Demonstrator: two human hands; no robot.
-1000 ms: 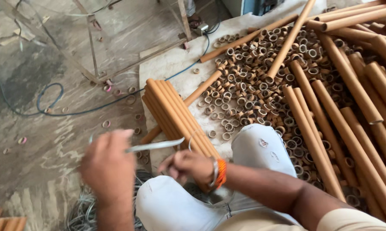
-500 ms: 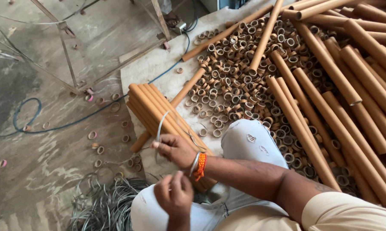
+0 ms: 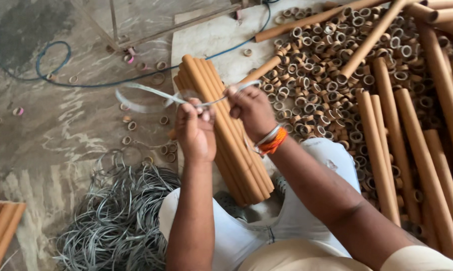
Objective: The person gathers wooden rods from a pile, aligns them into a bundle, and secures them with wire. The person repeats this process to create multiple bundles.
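Observation:
A bundle of long brown cardboard tubes (image 3: pixel 221 120) lies across my lap, slanting from upper left to lower right. Both hands sit over its upper half. My left hand (image 3: pixel 195 131) is closed on a thin grey plastic strap (image 3: pixel 146 93), whose loose ends trail off to the left. My right hand (image 3: pixel 252 111), with orange and white bangles at the wrist, pinches the other part of the same strap above the tubes. The strap runs taut between the two hands.
A tangled heap of grey straps (image 3: pixel 118 216) lies on the floor at lower left. Many short cardboard rings (image 3: pixel 327 85) and long loose tubes (image 3: pixel 417 150) cover the right side. A blue cable (image 3: pixel 53 55) loops at upper left. More tubes (image 3: pixel 0 226) poke in at the left edge.
My hands have come up from my lap to the upper half of the bundle. The strap, held out to the left a second ago, now stretches between both hands over the tubes.

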